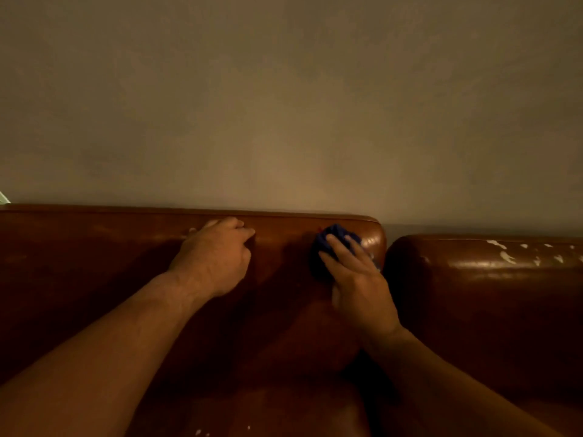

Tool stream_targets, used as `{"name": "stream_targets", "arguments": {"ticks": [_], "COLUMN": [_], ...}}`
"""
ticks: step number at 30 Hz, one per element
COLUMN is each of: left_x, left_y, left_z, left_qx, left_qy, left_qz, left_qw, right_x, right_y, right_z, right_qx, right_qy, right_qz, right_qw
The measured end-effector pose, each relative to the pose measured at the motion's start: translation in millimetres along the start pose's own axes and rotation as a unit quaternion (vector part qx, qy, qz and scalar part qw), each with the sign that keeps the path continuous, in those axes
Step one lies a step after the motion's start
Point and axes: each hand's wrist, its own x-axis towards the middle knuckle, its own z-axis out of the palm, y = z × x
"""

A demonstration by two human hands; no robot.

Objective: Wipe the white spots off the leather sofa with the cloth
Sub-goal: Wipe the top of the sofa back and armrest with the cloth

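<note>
A brown leather sofa fills the lower half of the view, its backrest against the wall. My right hand presses a bunched dark blue cloth flat-fingered against the backrest near its right end. My left hand rests on the top of the backrest with bent fingers and holds nothing. A small white spot shows beside its fingertips. Several white spots streak the top of the neighbouring backrest section on the right. A few more white spots lie on the seat at the bottom edge.
A plain beige wall rises behind the sofa. A dark gap separates the two backrest sections. A pale object peeks in at the far left edge above the sofa.
</note>
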Motion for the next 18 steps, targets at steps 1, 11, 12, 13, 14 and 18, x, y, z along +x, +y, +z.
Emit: {"name": "stream_targets", "arguments": {"ticks": [1, 11, 12, 13, 14, 18], "left_x": [1, -16, -25, -35, -45, -107], "left_y": [0, -2, -6, -14, -25, -86], "left_z": [0, 1, -1, -3, -4, 3], "left_qx": [0.001, -0.021, -0.026, -0.033, -0.042, -0.052], "left_qy": [0.000, 0.008, 0.021, 0.029, 0.034, 0.001], "left_qz": [0.003, 0.022, 0.032, 0.034, 0.024, -0.060], "left_qw": [1.000, 1.000, 0.999, 0.998, 0.998, 0.997], "right_x": [4, -19, -22, -25, -27, -46], "right_y": [-2, -35, -39, -44, -49, -87], "right_z": [2, -2, -7, -13, -16, -16], "right_qx": [0.002, 0.023, 0.035, 0.058, 0.090, 0.200], "right_qy": [-0.013, -0.244, -0.266, -0.262, -0.245, -0.297], "right_qz": [0.025, 0.022, 0.022, 0.025, 0.033, 0.040], "right_qw": [1.000, 0.969, 0.963, 0.963, 0.965, 0.933]}}
